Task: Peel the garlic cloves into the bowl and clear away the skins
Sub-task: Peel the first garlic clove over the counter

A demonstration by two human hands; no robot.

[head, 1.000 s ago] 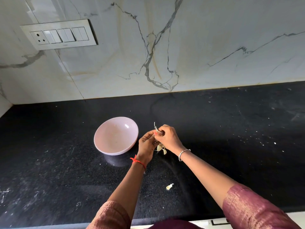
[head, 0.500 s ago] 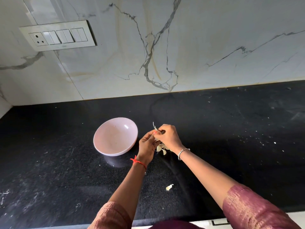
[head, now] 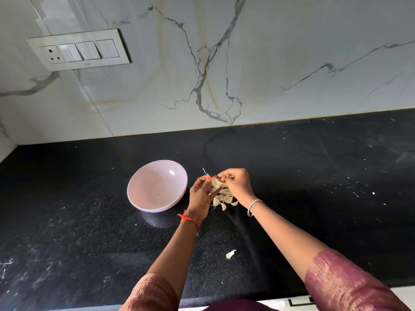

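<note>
Nearest to the camera, the left sleeve (head: 152, 292) and right sleeve (head: 348, 283), both maroon, come in from 6 o'clock, and the bare forearms run up over the black speckled bench (head: 314, 176). Between the forearms, at 6 o'clock from the hands, one loose scrap of skin (head: 230, 254) lies alone on the bench, well apart from everything else.

A red thread (head: 188, 218) circles the left wrist and a beaded bracelet (head: 253, 206) the right. The left hand (head: 199, 194) has its fingers curled round the garlic (head: 216, 184) and holds it just above the bench. The right hand (head: 238, 185) meets it from 3 o'clock, its fingertips drawn narrow and pinching the top of the garlic. Directly under both hands lies a small pile of skins (head: 225, 199); the hands hide part of it.

At 9 o'clock from the hands, just beside the left hand, stands the pale pink bowl (head: 134, 180), upright; no clove can be made out inside it. Beyond, at 12 o'clock, the veined marble wall (head: 292, 52) rises from the bench, with a switch plate (head: 78, 49) at 11 o'clock.
</note>
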